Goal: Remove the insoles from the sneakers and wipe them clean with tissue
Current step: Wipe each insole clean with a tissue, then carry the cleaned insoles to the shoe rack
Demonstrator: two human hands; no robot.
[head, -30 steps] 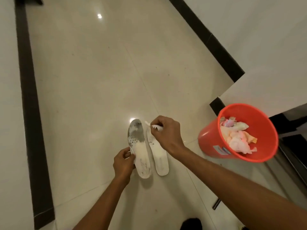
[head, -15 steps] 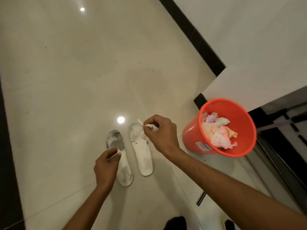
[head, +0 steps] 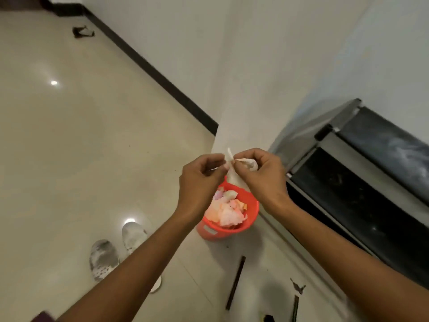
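Both hands are raised above the red bin (head: 210, 231). My left hand (head: 199, 180) and my right hand (head: 260, 175) pinch a piece of white tissue (head: 233, 174) between their fingertips; its loose end hangs down towards the bin. Two white, grey-stained insoles lie side by side on the floor at the lower left: the left insole (head: 102, 257) and the right insole (head: 134, 235). My left forearm hides their heel ends. No sneakers are in view.
The red bin holds crumpled pink and white paper (head: 228, 210). A dark shelf unit (head: 362, 182) stands to the right against the white wall. A dark stick (head: 235, 282) and small scraps lie on the floor near the bottom. A dark object (head: 82, 31) lies far off.
My left hand let go of the insole and rose to join the right hand on the tissue. Both hands now hover over the bin. The view swung up and right.
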